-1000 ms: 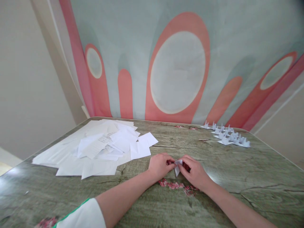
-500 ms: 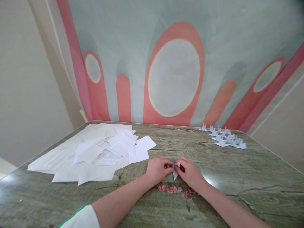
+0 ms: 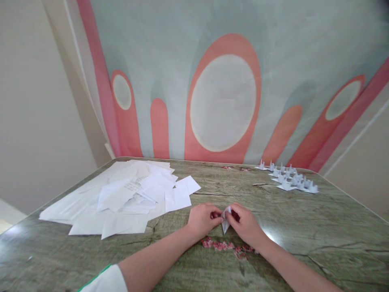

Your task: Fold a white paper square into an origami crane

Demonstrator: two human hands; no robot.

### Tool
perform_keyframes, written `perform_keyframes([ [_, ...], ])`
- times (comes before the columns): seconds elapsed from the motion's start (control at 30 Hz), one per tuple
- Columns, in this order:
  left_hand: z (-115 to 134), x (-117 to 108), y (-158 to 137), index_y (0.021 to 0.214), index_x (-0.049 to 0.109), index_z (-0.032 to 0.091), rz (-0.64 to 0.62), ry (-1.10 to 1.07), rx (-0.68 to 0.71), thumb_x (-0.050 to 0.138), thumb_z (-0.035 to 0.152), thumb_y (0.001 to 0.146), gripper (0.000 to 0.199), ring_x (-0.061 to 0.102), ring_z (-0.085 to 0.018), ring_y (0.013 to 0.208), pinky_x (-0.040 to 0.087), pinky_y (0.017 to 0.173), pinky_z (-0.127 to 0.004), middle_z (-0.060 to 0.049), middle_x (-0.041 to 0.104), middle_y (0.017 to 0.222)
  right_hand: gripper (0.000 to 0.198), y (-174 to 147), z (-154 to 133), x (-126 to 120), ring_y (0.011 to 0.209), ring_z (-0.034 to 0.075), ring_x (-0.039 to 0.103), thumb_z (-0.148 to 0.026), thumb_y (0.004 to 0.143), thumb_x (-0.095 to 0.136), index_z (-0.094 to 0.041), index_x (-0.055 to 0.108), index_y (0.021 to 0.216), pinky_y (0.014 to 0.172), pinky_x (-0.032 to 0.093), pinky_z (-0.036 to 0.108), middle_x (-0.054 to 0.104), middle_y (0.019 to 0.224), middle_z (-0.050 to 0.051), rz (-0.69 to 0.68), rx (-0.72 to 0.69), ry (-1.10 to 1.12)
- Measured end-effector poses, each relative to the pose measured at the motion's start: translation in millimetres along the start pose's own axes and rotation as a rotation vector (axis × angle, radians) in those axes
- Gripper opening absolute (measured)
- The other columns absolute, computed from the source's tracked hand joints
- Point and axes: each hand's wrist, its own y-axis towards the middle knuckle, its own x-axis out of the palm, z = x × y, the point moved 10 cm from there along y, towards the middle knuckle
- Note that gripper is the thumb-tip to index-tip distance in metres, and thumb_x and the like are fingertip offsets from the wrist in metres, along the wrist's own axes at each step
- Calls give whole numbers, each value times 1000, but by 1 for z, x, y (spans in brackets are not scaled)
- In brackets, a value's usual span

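A small piece of folded white paper (image 3: 225,221), pointed at its lower end, is held between my two hands just above the table. My left hand (image 3: 204,219) pinches its left edge with thumb and fingertips. On the other side my right hand (image 3: 244,222) grips it, thumb across the near face and fingers curled behind. Part of the paper is hidden by the fingers.
A wide pile of white paper sheets (image 3: 121,202) covers the table's left side, with square sheets (image 3: 178,198) at its right edge. Several folded paper cranes (image 3: 287,184) stand in rows at the back right of the wood-grain table (image 3: 304,227). A printed backdrop (image 3: 221,101) hangs behind.
The view has shifted slightly. More of the folded paper's face shows between the fingers, and both hands keep their pinch on it.
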Motion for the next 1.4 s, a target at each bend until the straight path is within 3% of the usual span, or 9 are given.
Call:
perform_keyframes([
  [0.23,1,0,-1,85,66,27,41,-22,25,62,32,73,13,56,-12,66,36,57,-20,5,63,76,21,2,1,-1,63,15,50,-25,86,43,-19,56,70,60,38,26,52,67,0,-16,14,83],
  [0.47,0,-5,-5,91,54,22,110,-59,4,66,27,69,26,54,-9,61,37,58,-20,4,60,87,23,0,1,-3,63,15,50,-27,87,43,-19,55,70,60,39,26,51,67,0,-6,17,106],
  [0.63,9,-4,-6,90,55,24,92,-57,83,66,22,71,22,54,-9,66,39,63,-19,5,57,90,22,-1,-1,-4,65,15,50,-24,88,42,-19,55,70,61,38,26,51,69,0,-6,-4,107],
  [1.2,12,-1,-5,92,60,26,58,-44,138,62,22,75,18,55,-10,71,41,66,-19,4,58,91,20,-2,0,-1,71,16,53,-24,88,43,-19,58,76,64,39,27,55,74,2,-33,-1,138],
  [1.4,18,-1,-5,89,64,25,42,-60,196,60,22,78,13,58,-13,85,42,75,-19,4,64,96,18,-3,-2,-1,74,16,54,-22,87,43,-18,59,79,67,41,27,56,78,3,-43,-22,155],
])
